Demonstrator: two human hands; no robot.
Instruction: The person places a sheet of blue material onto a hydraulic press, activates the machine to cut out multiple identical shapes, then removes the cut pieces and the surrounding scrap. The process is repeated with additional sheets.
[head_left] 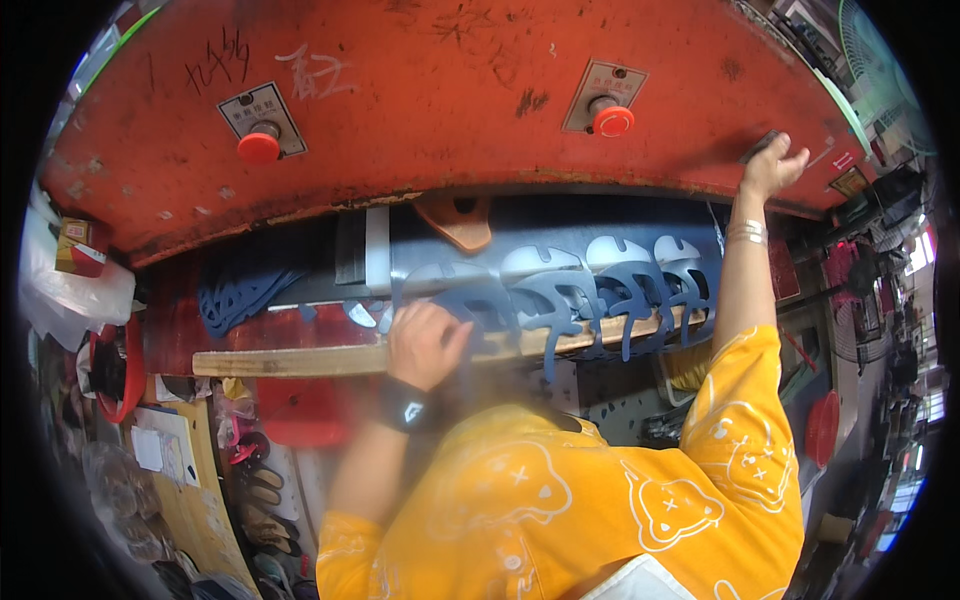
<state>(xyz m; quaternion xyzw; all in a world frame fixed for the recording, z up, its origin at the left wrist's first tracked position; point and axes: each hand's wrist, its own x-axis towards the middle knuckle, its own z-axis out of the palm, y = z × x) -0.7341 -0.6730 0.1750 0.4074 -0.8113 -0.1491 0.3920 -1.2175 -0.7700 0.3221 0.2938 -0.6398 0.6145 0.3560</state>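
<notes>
My left hand (426, 346) rests at the wooden edge strip of the machine bed, against the near edge of the blue sheet material; its thumb stands apart from the fingers, which are partly blurred. Blue sheet (632, 290) with cut-out curved shapes hangs over the strip in several tongues. My right hand (775, 168) is raised to the right end of the red machine front, its fingers apart, touching or close to a small dark control (762, 147). An orange plate-like piece (462, 222) with a dark hole lies on the bed beneath the red beam.
The red machine beam (430, 110) spans the far side, bearing a left red push button (259, 146) and a right red push button (612, 121). Blue cut scraps (245, 295) lie at the bed's left. A wooden board (215, 480) is at lower left; a fan (858, 320) stands right.
</notes>
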